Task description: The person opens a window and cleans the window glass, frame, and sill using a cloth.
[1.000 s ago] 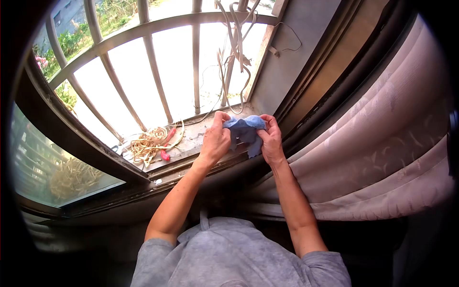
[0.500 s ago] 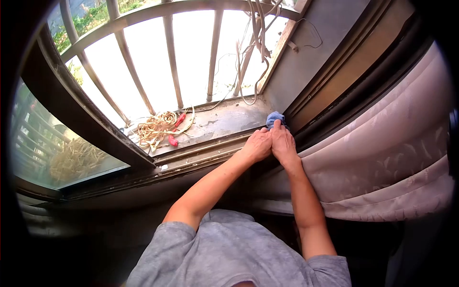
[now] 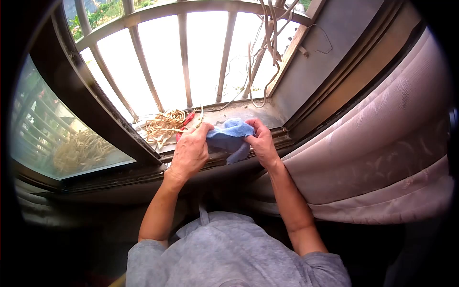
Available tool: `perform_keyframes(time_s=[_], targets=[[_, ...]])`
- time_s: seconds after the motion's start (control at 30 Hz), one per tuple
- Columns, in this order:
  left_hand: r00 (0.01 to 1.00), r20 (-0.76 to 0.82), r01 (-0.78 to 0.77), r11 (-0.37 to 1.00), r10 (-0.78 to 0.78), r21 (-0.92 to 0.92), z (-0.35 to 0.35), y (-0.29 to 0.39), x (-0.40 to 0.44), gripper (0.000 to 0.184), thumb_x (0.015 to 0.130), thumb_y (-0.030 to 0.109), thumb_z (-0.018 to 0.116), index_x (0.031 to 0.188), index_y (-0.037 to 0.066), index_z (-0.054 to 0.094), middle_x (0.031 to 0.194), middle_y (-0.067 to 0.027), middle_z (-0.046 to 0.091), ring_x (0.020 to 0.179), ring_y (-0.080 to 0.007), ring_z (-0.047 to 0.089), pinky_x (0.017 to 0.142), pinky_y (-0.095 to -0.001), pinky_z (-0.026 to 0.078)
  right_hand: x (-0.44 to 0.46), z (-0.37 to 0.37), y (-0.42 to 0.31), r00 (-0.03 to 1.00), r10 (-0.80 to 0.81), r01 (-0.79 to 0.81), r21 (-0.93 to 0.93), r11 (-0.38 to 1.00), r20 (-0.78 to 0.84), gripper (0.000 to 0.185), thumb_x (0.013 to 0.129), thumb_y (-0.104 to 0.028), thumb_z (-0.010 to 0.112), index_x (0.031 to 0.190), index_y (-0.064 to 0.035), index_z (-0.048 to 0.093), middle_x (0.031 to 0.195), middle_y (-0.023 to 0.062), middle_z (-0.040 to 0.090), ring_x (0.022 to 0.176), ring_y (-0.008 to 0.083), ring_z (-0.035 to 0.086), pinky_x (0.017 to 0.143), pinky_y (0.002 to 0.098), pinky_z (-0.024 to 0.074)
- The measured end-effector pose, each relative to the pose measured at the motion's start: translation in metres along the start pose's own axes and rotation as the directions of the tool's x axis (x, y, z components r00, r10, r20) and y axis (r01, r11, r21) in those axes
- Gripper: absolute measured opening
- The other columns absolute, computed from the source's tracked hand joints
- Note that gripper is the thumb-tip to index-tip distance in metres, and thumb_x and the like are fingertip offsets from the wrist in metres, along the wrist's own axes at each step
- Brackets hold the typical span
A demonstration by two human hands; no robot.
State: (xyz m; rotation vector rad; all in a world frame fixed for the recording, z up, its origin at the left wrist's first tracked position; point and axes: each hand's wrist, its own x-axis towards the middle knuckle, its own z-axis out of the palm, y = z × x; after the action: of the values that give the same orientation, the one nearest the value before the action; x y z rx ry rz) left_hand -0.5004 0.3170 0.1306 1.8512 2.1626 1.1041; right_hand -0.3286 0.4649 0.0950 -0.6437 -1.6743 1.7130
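A blue cloth (image 3: 230,134) is stretched between my two hands over the window track (image 3: 217,158). My left hand (image 3: 192,148) is closed on the cloth's left end, and my right hand (image 3: 260,141) pinches its right end. Part of the cloth hangs down between them. Just beyond my left hand, a tangle of dry pale strips (image 3: 165,125) lies on the sill (image 3: 267,113), with a red item (image 3: 189,118) partly hidden by that hand.
Metal bars (image 3: 184,62) stand beyond the sill, with loose cables (image 3: 275,43) hanging at their right. A glass pane (image 3: 62,138) in a dark frame is on the left. A pale curtain (image 3: 373,153) hangs on the right.
Half a second ago both hands were together at the track's right end with the cloth bunched. Now they have moved left and apart, and the cloth is spread between them.
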Motion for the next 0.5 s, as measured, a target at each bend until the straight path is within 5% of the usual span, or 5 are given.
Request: perform_keyframes(time_s=[0.1, 0.23, 0.37, 0.5], targets=[[0.968, -0.238, -0.055, 0.993, 0.078, 0.101, -0.01, 0.006, -0.009, 0.031, 0.083, -0.003, 0.051, 0.113, 0.003, 0.057, 0.089, -0.0153, 0.063, 0.088, -0.0332, 0.061, 0.082, -0.0455, 0.046, 0.008, -0.004, -0.038, 0.963, -0.267, 0.244, -0.347, 0.906, -0.021, 0.023, 0.083, 0.007, 0.058, 0.103, -0.0044, 0.057, 0.092, 0.0011, 0.061, 0.085, 0.0085, 0.057, 0.075, 0.0233, 0.0468], [0.964, -0.228, -0.048, 0.935, 0.134, 0.351, 0.016, 0.005, -0.026, 0.03, 0.082, 0.001, 0.056, 0.112, 0.005, 0.059, 0.082, -0.0116, 0.06, 0.084, -0.0276, 0.061, 0.08, -0.0393, 0.044, 0.007, -0.005, -0.036, 0.744, -0.59, 0.501, -0.846, 0.182, 0.314, 0.04, 0.069, 0.013, 0.051, 0.103, -0.0064, 0.058, 0.093, 0.0089, 0.061, 0.089, 0.0258, 0.061, 0.078, 0.0362, 0.0456], [0.998, -0.01, -0.046, 0.918, 0.054, 0.394, 0.039, -0.003, -0.043, 0.032, 0.082, 0.019, 0.068, 0.111, 0.007, 0.061, 0.097, -0.0128, 0.061, 0.097, -0.0288, 0.058, 0.087, -0.0414, 0.042, -0.01, -0.025, 0.023, 0.917, -0.28, 0.345, -0.916, 0.204, 0.284, 0.038, 0.074, 0.003, 0.054, 0.11, -0.007, 0.059, 0.1, 0.0112, 0.064, 0.098, 0.0314, 0.059, 0.085, 0.0425, 0.0457], [0.997, -0.054, 0.072, 0.931, -0.056, 0.357, 0.052, -0.005, -0.033, 0.038, 0.081, 0.029, 0.071, 0.105, 0.002, 0.06, 0.097, -0.0153, 0.06, 0.096, -0.0304, 0.058, 0.086, -0.0419, 0.041, -0.007, -0.023, 0.025, 0.948, -0.286, 0.222, -0.936, 0.274, 0.141, 0.031, 0.079, -0.002, 0.056, 0.11, -0.0038, 0.056, 0.096, 0.0175, 0.064, 0.093, 0.036, 0.06, 0.083, 0.0458, 0.048]])
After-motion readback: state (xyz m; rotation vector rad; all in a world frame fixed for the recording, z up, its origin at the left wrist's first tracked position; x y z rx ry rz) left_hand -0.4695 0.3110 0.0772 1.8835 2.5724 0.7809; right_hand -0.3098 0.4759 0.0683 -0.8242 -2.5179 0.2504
